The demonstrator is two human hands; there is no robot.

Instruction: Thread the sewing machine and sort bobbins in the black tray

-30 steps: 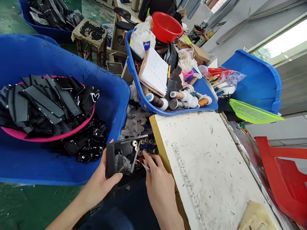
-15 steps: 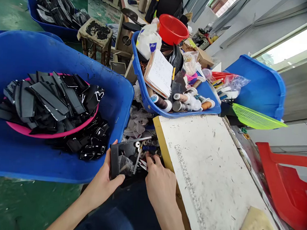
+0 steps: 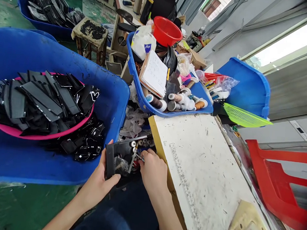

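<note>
My left hand (image 3: 102, 183) grips the end panel of a dark drawer (image 3: 110, 161) pulled out beneath the white-topped table, thumb over its rim. My right hand (image 3: 154, 169) is inside the drawer near the table edge, its fingers closed around a thin metal tool (image 3: 139, 157); most of that tool is hidden by the fingers. In the drawer lie several small bobbins (image 3: 134, 144), a crumpled clear plastic bag (image 3: 121, 166) and a narrow light strip (image 3: 132, 163).
At left, a big blue tub (image 3: 61, 173) holds a pink basin (image 3: 64, 134) full of black pieces. A blue tray (image 3: 136, 93) with thread spools and a notebook (image 3: 154, 74) sits behind the white tabletop (image 3: 193, 148). A red chair (image 3: 271, 191) stands right.
My right hand's fingers have lifted slightly and now hold the thin metal tool, which points toward the bobbins. My left hand keeps its grip on the drawer. The whole view has shifted a little.
</note>
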